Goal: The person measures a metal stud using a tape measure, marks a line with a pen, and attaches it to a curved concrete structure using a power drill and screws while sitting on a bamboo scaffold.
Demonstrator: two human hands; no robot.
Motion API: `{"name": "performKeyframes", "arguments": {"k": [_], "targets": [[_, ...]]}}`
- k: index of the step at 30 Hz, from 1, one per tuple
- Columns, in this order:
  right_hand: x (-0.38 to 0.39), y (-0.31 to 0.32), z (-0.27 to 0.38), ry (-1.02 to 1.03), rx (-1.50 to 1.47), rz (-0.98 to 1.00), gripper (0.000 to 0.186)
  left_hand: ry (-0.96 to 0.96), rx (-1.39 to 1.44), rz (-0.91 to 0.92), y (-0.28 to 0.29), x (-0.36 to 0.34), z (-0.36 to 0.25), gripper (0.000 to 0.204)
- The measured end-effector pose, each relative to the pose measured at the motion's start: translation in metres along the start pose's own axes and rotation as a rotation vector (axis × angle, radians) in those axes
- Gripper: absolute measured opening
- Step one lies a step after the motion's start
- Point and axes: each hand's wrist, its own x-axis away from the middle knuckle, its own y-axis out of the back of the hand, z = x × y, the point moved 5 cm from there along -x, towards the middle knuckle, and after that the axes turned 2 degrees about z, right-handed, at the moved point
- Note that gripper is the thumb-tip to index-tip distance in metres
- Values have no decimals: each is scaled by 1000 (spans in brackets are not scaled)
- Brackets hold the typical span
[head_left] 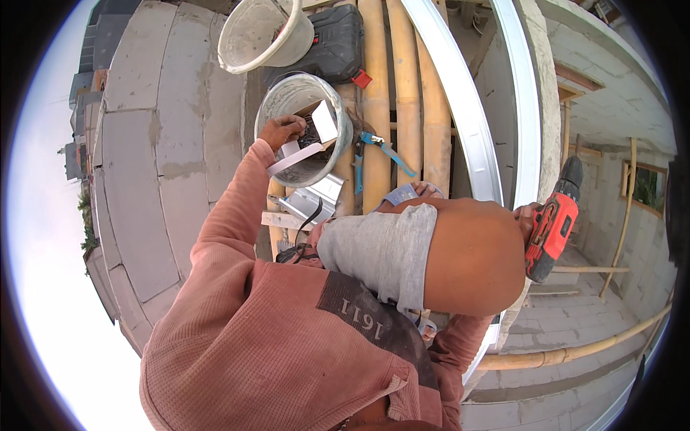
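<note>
- One grey bucket [279, 99] sits on the bamboo poles [376, 108] with dark, screw-like fasteners [310, 136] inside; a knock to its rim could tip it and scatter them through the gaps between the poles.
- The left hand [282, 131] is over the bucket's mouth, fingers bent and close together; I cannot tell whether they pinch anything. Sharp points among the fasteners could prick them, and the white card flaps [325, 122] might hide what they touch.
- The right hand [527, 218] is wrapped around a red-and-black cordless drill [552, 233] beside the bare knee [478, 251]. A loosened grip could drop it, as the lower floor [575, 323] lies beyond that edge; an accidental trigger press would spin the chuck.
- Blue-handled cutters [384, 149] lie loose just beside the bucket, where a shifting sandalled foot [415, 192] might kick them.
- The round poles could roll or slip underfoot, and the bright metal channel [467, 108] has thin edges that could cut a leaning leg.
</note>
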Motion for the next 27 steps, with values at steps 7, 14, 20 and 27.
{"name": "performKeyframes", "arguments": {"k": [7,14,20,27], "targets": [[6,-10,11,1,-20,29,29,59,470,-51,16,4,-6,18],[-20,-18,46,67,48,325,30,-102,965,418,-20,28,-101,20],[14,58,134,-237,77,464,47,-195,553,892,-243,74,-274,41],[139,138,150,-128,-88,152,48,146,54,1482,-496,188,-270,28]]}}
